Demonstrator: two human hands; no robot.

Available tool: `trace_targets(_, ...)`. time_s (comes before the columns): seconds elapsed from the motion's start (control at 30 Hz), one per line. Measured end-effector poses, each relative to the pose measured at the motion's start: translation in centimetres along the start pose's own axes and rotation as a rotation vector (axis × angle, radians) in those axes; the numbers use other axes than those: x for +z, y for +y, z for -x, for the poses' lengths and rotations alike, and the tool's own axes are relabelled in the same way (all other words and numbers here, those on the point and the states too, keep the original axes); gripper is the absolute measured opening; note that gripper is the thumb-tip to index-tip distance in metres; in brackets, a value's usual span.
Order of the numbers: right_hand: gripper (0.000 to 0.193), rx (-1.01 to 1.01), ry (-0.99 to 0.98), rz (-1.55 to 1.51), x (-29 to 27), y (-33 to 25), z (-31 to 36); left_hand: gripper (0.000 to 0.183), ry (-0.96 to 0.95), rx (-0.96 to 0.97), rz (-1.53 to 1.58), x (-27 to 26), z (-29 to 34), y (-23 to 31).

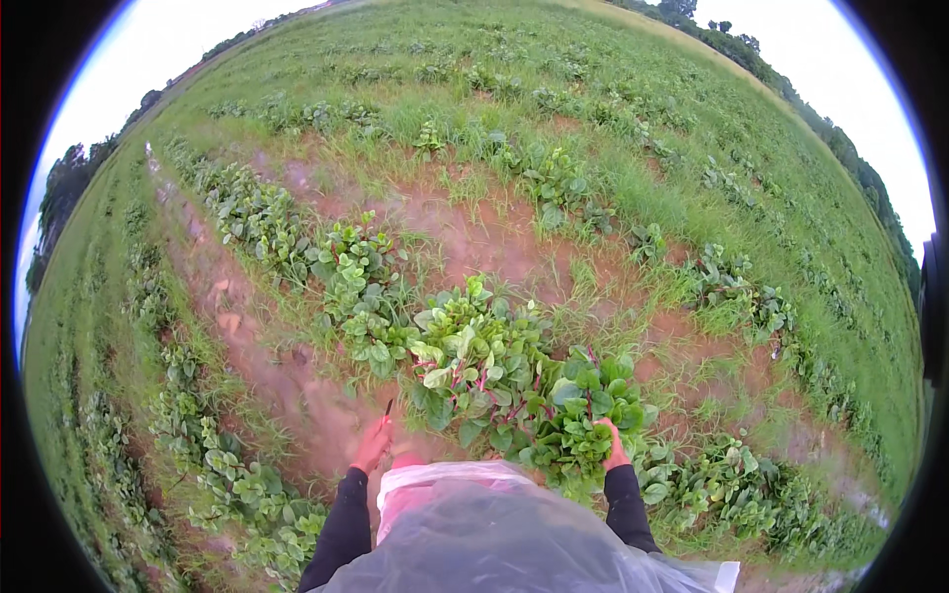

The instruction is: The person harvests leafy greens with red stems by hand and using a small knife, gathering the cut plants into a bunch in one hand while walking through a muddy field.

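My left hand [373, 445] is closed around a thin dark tool [388, 406], whose short tip sticks up past my fingers like a small blade. The rest of it is hidden in my grip. On the right, my right hand [612, 444] grips a thick bunch of leafy greens [573, 435] with broad green leaves and some reddish stems. My fingers are partly covered by the leaves. Just ahead, between my hands, grows a dense clump of the same red-stemmed plants [474, 346]; its leaves touch the bunch, and where one ends is hard to see.
The planted row [366, 287] runs on away to the upper left. Beside it lies a strip of wet reddish soil [267, 366]. More leafy rows [732, 484] and grass [672, 109] spread around. A clear plastic sheet [494, 534] covers my front, over pink cloth.
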State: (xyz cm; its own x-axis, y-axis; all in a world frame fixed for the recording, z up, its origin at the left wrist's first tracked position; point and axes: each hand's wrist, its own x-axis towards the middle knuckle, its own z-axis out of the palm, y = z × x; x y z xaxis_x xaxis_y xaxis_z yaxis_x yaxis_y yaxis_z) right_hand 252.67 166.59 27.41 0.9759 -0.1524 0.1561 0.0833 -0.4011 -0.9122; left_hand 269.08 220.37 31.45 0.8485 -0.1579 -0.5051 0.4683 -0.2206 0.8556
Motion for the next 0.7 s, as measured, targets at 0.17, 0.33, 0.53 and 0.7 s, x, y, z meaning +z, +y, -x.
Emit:
trace_targets(0.17,0.048,0.195,-0.085,-0.489,-0.4,-0.5,-5.1,0.032,-0.085,0.238,-0.122,5.0,-4.7,13.0)
trace_targets(0.33,0.034,0.627,-0.158,-0.761,-0.8,-4.3,-9.4,0.026,-0.246,0.532,-0.248,10.9,-9.4,21.4)
trace_targets(0.53,0.055,0.236,-0.313,-0.267,-0.9,-6.9,-11.1,0.027,-0.418,0.701,-0.391,16.5,-13.5,29.4)
trace_targets(0.7,0.059,0.124,-0.533,-0.092,1.4,-6.9,-11.6,0.020,-0.487,1.055,-0.526,19.0,-14.6,31.9)
